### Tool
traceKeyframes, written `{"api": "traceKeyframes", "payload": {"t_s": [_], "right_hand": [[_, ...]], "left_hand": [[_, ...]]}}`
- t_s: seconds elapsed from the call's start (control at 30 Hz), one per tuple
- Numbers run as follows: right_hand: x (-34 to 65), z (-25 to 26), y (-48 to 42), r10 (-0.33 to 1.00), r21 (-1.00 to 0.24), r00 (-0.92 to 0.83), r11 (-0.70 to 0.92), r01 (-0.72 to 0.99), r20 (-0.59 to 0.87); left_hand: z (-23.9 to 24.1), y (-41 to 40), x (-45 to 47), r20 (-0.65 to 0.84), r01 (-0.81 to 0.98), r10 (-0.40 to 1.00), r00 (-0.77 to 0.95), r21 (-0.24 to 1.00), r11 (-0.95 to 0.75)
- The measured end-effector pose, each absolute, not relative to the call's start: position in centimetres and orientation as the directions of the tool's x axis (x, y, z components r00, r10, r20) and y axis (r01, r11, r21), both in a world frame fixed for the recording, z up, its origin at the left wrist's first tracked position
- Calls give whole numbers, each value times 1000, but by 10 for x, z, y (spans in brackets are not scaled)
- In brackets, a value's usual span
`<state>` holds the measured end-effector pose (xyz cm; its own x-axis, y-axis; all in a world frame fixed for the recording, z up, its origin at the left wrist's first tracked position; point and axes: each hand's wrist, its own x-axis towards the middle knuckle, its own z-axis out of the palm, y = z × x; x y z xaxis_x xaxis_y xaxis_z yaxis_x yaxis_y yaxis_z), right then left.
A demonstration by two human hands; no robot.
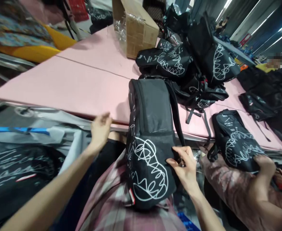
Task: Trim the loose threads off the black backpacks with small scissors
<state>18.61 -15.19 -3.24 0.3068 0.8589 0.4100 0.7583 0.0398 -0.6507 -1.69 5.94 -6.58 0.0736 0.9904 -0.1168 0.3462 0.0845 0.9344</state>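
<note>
- Lying at the lower left, a black fabric piece with white script-like lettering [23, 170] shows a red-and-white tag; a flat, bright blue strip [18, 129] runs above it.
- Beyond, at the upper left, bright yellow cloth [38, 53] borders a blurred, multicoloured patterned fabric [13, 30].
- Next comes a broad, flat, pale pink tabletop [83, 83], crossed by a dark seam.
- The left hand [100, 131] is raised near the table's front edge, apart from the backpack; its fingers are blurred, loosely bent and close together.
- At the table's far side stands an open brown cardboard box [142, 33] with clear plastic film.
- In the middle, a long black fabric backpack with looping white line drawing [153, 144] slants from the pink tabletop's edge down onto the wearer's pink-and-grey plaid garment [104, 195].
- The right hand [173, 157] touches the backpack's right edge, thumb and forefinger tips slightly apart, other fingers curled; whether they pinch the fabric, I cannot tell.
- Behind it, similar black backpacks [172, 61] lie heaped on the table.
- Further right, a co-worker's hand [264, 163] rests against another black backpack with white scribbles [237, 141].
</note>
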Motion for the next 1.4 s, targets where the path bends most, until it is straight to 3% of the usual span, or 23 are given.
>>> {"api": "traceKeyframes", "payload": {"t_s": [0.07, 0.1, 0.13, 0.17, 0.27, 0.37, 0.47, 0.7, 0.83, 1.07, 1.2, 1.3, 1.4], "right_hand": [[178, -39, -157, 888, -616, 245, 54, 786, 390], [176, -38, -159, 904, -591, 203, 65, 804, 375], [175, -36, -159, 917, -565, 166, 74, 822, 362], [176, -31, -157, 925, -538, 140, 79, 839, 354], [182, -14, -144, 929, -435, 59, 114, 893, 366], [188, 1, -124, 947, -312, -75, 177, 934, 312], [191, 12, -106, 974, -275, -143, 188, 943, 175], [189, 23, -96, 959, -402, -276, 230, 886, -59], [186, 10, -100, 981, -602, -188, 174, 780, 40], [179, -8, -97, 998, -872, -67, 47, 487, 17], [180, -10, -101, 997, -865, -68, 71, 496, 43], [183, -11, -113, 992, -821, -107, 115, 559, 66], [186, -14, -124, 992, -802, -99, 120, 586, 77]], "left_hand": [[-28, 60, -14, 387, 394, 918, 83, 834, -387], [-11, 59, -8, 538, 387, 798, 273, 698, -603], [2, 57, 0, 551, 306, 629, 548, 568, -764], [11, 55, 10, 477, 194, 469, 743, 517, -834], [17, 50, 37, 322, 53, 286, 902, 577, -815], [12, 49, 46, 255, 98, 312, 915, 608, -788], [12, 46, 43, 220, 143, 306, 926, 546, -825], [13, 29, 49, 179, 270, 308, 934, 207, -940], [4, 22, 60, 198, 308, 327, 924, 121, -944], [-21, 29, 69, 321, 337, 344, 882, 80, -938], [-25, 39, 63, 376, 248, 278, 884, 128, -960], [-13, 33, 46, 415, 144, 248, 875, 266, -953], [7, 4, 18, 398, 170, 453, 798, 572, -802]]}}
